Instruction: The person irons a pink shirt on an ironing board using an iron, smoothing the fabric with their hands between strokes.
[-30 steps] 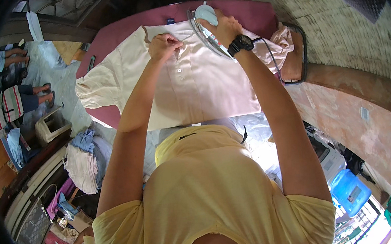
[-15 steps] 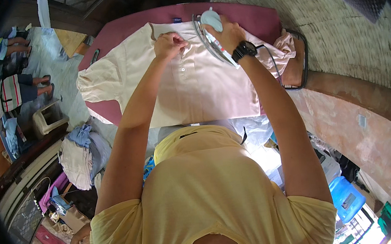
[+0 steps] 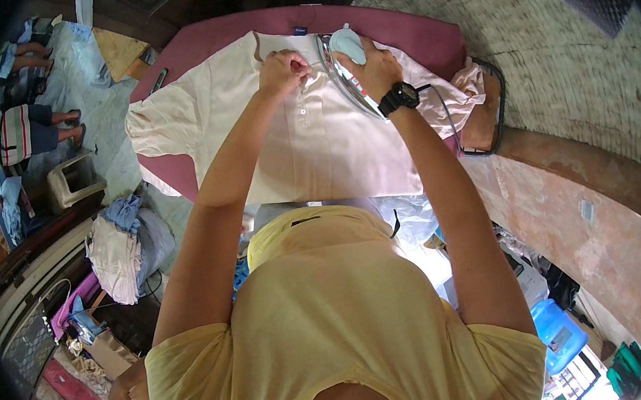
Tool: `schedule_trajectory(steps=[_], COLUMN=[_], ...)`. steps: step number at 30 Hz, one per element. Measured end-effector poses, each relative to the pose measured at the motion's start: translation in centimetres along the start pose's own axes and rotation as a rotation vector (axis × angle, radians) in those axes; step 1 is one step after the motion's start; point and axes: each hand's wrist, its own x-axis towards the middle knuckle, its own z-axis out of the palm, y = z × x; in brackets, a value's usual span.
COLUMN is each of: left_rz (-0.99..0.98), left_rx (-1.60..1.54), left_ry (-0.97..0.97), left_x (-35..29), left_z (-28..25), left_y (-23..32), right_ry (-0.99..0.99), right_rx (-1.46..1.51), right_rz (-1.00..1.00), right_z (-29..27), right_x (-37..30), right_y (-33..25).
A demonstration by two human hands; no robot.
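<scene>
A pale pink short-sleeved shirt with a buttoned placket lies spread over a maroon-covered ironing board. My left hand is closed near the collar, its fingertips pinching the shirt's fabric beside the placket. In my right hand I grip a clothes iron with a pale blue-green top. The iron rests on or just over the shirt, to the right of my left hand, its tip toward the collar; its soleplate is hidden. A dark cord runs from near my right wrist, which wears a black watch.
The board's dark metal end frame stands by a low wall at right. Piled clothes hang at lower left, near a beige plastic stool. Other people's legs show at far left. A blue water container stands lower right.
The iron has shifted slightly toward me and to the left over the shirt, with my right hand on it. My left hand keeps its pinch near the collar. The whole view has moved a little.
</scene>
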Motion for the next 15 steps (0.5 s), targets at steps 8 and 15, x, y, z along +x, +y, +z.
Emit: schedule_trajectory(steps=[8, 15], left_rz=[-0.012, 0.141], left_rx=[-0.217, 0.508], left_ry=[-0.130, 0.000], left_x=[0.8, -1.1], left_z=[-0.9, -1.5], left_y=[-0.4, 3.2], right_ry=[-0.006, -0.097], right_rx=[0.075, 0.045], right_rz=[-0.015, -0.096], right_z=[-0.5, -3.0], right_x=[1.4, -1.7], right_y=[0.3, -0.9])
